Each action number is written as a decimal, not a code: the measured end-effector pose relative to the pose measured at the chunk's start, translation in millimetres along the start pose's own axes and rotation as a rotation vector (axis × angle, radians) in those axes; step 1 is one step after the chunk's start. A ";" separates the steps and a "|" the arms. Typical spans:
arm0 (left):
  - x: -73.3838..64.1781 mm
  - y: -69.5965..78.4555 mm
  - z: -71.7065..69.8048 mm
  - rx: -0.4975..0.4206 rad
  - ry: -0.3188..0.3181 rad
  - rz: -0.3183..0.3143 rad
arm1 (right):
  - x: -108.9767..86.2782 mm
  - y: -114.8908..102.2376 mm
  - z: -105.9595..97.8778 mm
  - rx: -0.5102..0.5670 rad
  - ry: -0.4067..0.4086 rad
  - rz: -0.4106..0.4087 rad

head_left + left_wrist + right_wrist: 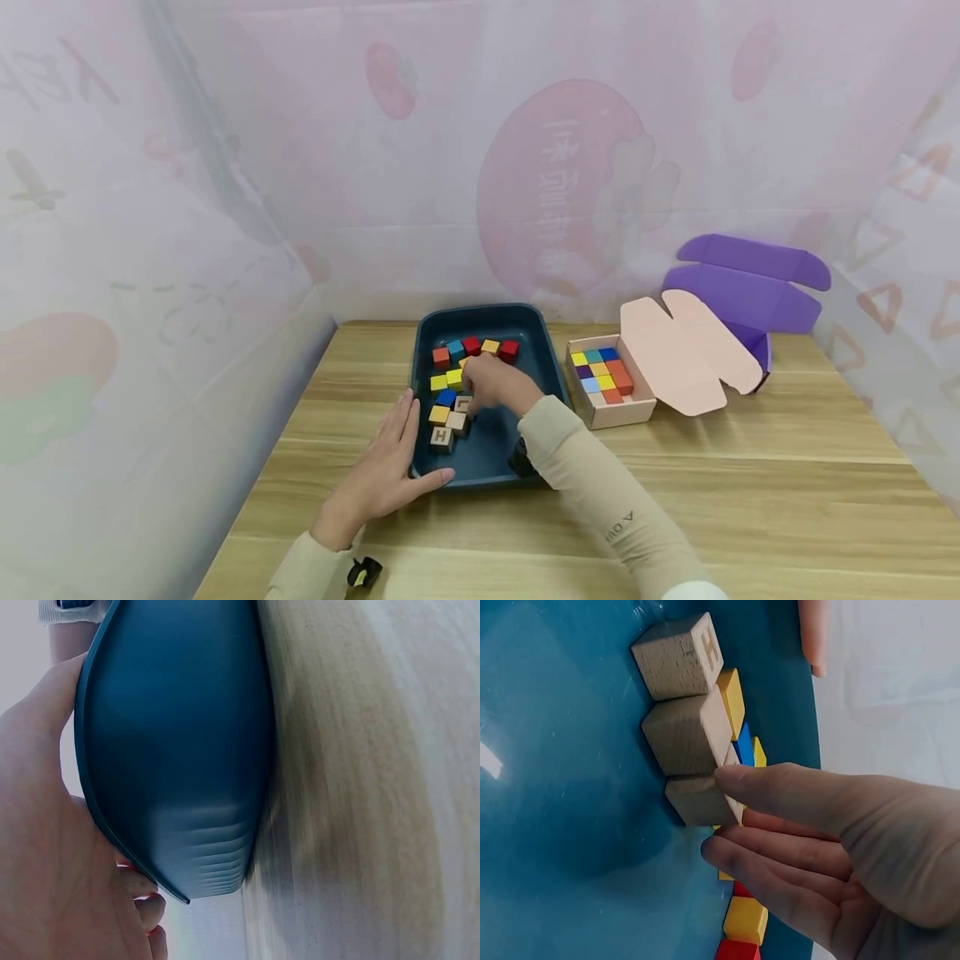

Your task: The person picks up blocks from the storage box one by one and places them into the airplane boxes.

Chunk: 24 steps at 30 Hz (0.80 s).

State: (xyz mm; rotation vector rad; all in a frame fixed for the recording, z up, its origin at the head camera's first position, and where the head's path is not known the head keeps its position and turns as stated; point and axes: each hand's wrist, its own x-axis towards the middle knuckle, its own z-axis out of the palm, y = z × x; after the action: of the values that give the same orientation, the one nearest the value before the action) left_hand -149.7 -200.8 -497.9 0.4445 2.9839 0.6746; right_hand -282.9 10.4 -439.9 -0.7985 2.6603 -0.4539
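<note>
Several small cubes lie in a dark blue tray point(491, 481), some brightly coloured and some plain wood. My left hand point(382, 467) rests along the tray's near left corner, fingers straight on the outer side and thumb on the front rim. In the left wrist view, the palm lies against the rim. My right hand point(498, 383) reaches over the tray. Its thumb touches the wooden cube marked L point(462, 404), while the fingertips sit just past that cube's other side. Beside it are a plain wooden cube point(456, 422) and a wooden cube marked H point(442, 439).
Right of the tray stands an open pink box point(622, 414) packed with coloured cubes, its lid folded out to the right. Behind it is an open purple box point(750, 287). A printed cloth point(420, 208) hangs along the back of the wooden table point(787, 483).
</note>
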 end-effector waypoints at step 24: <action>-1.0 1.4 -0.2 -0.009 0.000 -0.009 | -8.4 -6.9 -19.0 -0.030 0.042 -0.003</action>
State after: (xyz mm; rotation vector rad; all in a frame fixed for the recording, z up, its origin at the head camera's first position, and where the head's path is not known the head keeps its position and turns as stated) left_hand -148.4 -199.9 -497.1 0.4298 2.9797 0.6871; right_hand -280.5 13.7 -418.4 -0.8102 2.7107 -0.4372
